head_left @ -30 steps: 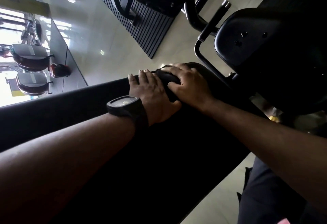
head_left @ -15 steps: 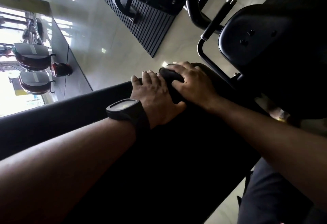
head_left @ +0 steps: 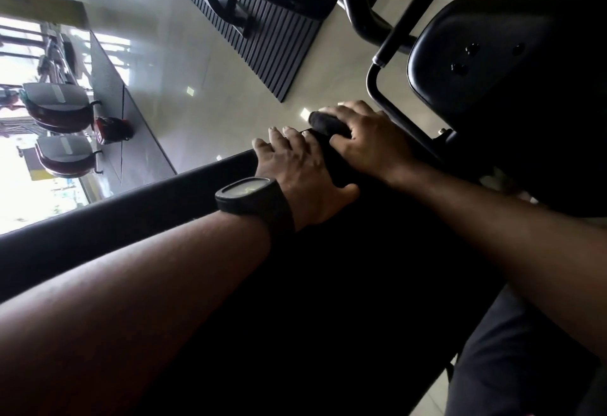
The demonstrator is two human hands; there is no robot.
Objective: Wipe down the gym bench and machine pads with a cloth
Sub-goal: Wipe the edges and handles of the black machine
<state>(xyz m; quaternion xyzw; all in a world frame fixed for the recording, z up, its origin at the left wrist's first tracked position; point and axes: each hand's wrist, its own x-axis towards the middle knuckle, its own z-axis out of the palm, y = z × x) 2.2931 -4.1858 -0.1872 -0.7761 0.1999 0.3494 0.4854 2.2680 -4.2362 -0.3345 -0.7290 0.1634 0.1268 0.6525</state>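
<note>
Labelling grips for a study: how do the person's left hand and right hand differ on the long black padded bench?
The left hand lies flat, fingers straight, on the long black padded bench; the right hand curls over a bunched dark cloth. The left wrist carries a black square wristwatch; the right wrist is bare. Both rest at the bench's far edge.

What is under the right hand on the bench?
A dark bunched cloth pokes out beyond the right hand, which grips it on the black bench pad. How far it spreads under the palm is covered.
</note>
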